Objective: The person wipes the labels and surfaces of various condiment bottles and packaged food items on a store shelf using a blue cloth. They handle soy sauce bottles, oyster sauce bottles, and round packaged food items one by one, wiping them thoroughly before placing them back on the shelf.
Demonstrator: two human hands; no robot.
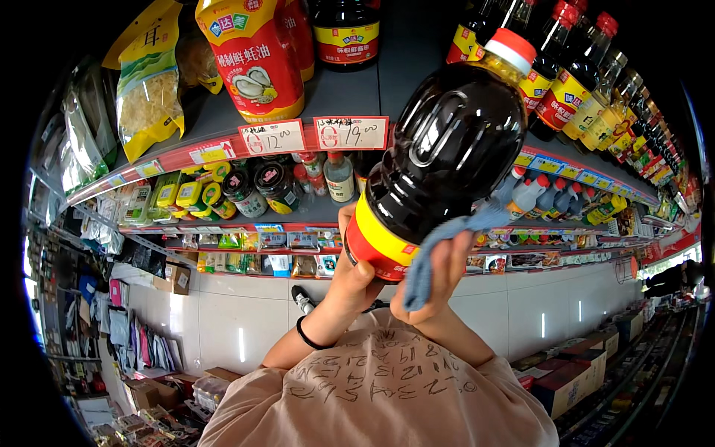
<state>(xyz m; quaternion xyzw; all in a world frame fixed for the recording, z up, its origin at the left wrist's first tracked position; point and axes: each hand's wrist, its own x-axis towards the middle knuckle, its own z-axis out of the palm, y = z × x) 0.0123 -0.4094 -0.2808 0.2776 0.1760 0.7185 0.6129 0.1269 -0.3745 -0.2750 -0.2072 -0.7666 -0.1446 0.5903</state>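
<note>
A large dark bottle of soy sauce (447, 139) with a red and white cap is held up tilted before the shelf, its cap towards the upper right. My left hand (354, 276) grips the bottle's base beside the red and yellow label. In my right hand (441, 274) is a blue cloth (427, 268), pressed against the bottle's lower side; part of the cloth reaches along the bottle to the right. Behind stands a red and yellow pouch of oyster sauce (254, 67), with another dark sauce bottle (346, 33) to its right on the grey shelf (357, 92).
Several sauce bottles (564, 95) line the upper shelf at right. Jars (276, 187) and plastic bottles (528, 195) fill the shelf below. Price tags (351, 133) run along the shelf edge. Cardboard boxes (575, 380) lie on the floor behind at right. A person (673, 279) is far right.
</note>
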